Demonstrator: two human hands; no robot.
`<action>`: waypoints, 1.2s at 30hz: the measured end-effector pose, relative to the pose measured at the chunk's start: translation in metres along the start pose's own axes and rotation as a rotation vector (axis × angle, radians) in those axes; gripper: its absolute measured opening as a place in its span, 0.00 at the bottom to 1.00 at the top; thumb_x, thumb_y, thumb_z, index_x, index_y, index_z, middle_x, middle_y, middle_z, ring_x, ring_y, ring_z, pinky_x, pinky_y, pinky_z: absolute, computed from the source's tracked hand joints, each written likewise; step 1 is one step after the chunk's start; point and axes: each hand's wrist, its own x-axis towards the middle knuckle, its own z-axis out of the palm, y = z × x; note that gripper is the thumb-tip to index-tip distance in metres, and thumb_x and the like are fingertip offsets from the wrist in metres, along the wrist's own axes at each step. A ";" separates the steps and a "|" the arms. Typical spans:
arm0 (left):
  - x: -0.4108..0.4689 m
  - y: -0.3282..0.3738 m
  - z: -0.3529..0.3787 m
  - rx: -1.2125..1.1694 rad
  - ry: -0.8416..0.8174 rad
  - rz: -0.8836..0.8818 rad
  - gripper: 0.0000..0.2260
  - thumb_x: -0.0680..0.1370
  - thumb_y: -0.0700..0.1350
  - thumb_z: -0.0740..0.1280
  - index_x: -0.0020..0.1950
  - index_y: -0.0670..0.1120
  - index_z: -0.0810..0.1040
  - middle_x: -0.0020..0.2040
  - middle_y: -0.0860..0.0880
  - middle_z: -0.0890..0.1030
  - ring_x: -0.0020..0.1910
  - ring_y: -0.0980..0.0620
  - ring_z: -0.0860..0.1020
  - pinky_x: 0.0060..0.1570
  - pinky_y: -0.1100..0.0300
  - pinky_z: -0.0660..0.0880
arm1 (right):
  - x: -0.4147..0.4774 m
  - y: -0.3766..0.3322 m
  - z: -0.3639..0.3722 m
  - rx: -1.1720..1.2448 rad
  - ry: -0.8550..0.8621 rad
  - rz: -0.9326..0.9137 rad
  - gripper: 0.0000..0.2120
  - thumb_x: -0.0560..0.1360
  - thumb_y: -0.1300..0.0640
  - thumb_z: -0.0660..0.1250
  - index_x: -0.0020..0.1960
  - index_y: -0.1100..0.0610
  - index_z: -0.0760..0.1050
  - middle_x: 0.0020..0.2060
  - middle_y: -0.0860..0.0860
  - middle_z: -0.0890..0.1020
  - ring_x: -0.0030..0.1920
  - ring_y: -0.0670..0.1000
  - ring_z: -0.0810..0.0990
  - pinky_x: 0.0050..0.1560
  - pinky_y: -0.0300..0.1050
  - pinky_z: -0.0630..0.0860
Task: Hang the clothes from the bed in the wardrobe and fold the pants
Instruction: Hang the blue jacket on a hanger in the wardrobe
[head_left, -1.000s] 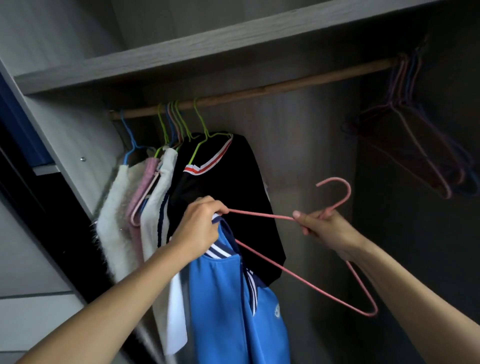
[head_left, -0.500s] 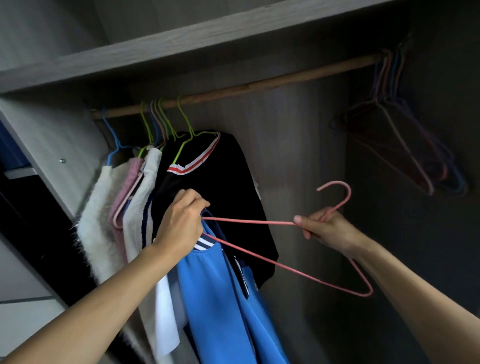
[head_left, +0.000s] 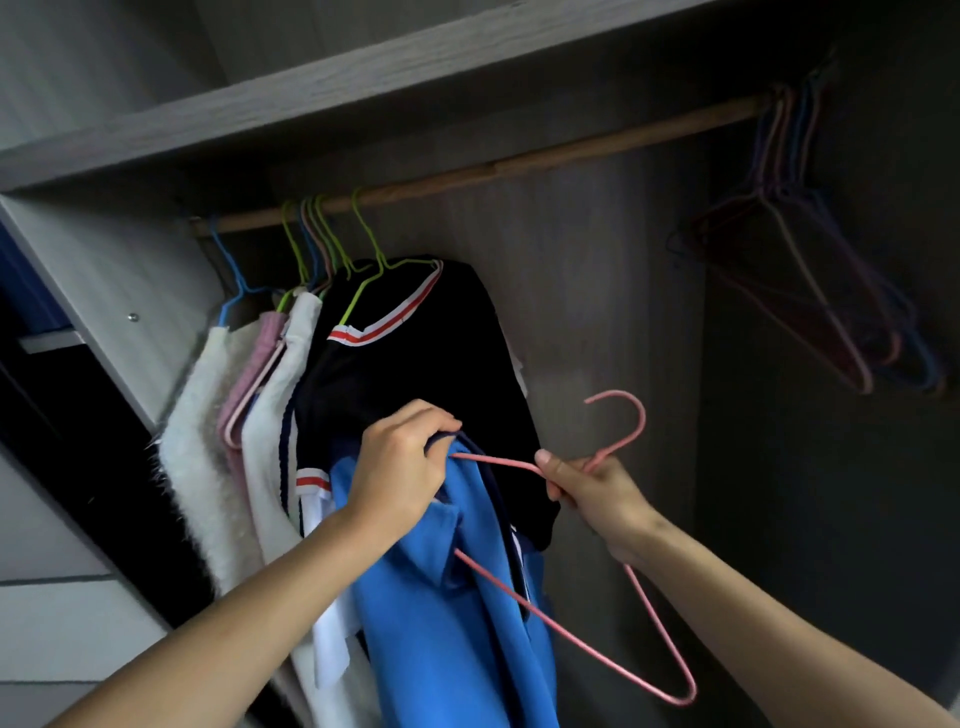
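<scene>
left hand (head_left: 397, 470): i pinch the blue shirt (head_left: 447, 623) collar, held before the hung clothes. right hand (head_left: 589, 491): closed on pink hanger (head_left: 571, 636) neck. one arm is inside (feed the other shoulder through gently, avoid stretching).

A blue garment (head_left: 457, 613) with a navy, white-striped collar is hanging bunched at six o'clock, draping downward. One shoulder of a pink wire hanger (head_left: 582, 642) is sitting inside its collar, the hook (head_left: 626, 418) pointing toward twelve o'clock, just right of centre.
</scene>
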 end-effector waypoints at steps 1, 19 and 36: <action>-0.004 0.000 -0.004 0.025 -0.025 0.025 0.04 0.72 0.35 0.70 0.46 0.39 0.83 0.43 0.48 0.82 0.42 0.53 0.80 0.46 0.62 0.76 | -0.003 0.000 -0.002 0.039 0.008 0.009 0.22 0.78 0.50 0.66 0.28 0.59 0.72 0.20 0.50 0.64 0.19 0.44 0.60 0.22 0.34 0.57; 0.007 0.001 -0.052 0.326 -0.038 0.006 0.08 0.74 0.49 0.67 0.51 0.48 0.75 0.39 0.48 0.82 0.38 0.40 0.80 0.34 0.51 0.75 | -0.023 0.033 -0.014 -0.505 0.448 -0.835 0.09 0.74 0.51 0.69 0.41 0.56 0.75 0.36 0.47 0.76 0.36 0.48 0.75 0.37 0.43 0.71; -0.082 -0.065 -0.180 0.122 0.040 -0.074 0.11 0.73 0.57 0.64 0.50 0.52 0.76 0.40 0.48 0.83 0.37 0.44 0.82 0.39 0.50 0.78 | -0.023 0.048 -0.001 0.123 -0.088 0.132 0.15 0.62 0.55 0.81 0.43 0.63 0.84 0.40 0.58 0.85 0.38 0.51 0.83 0.37 0.40 0.80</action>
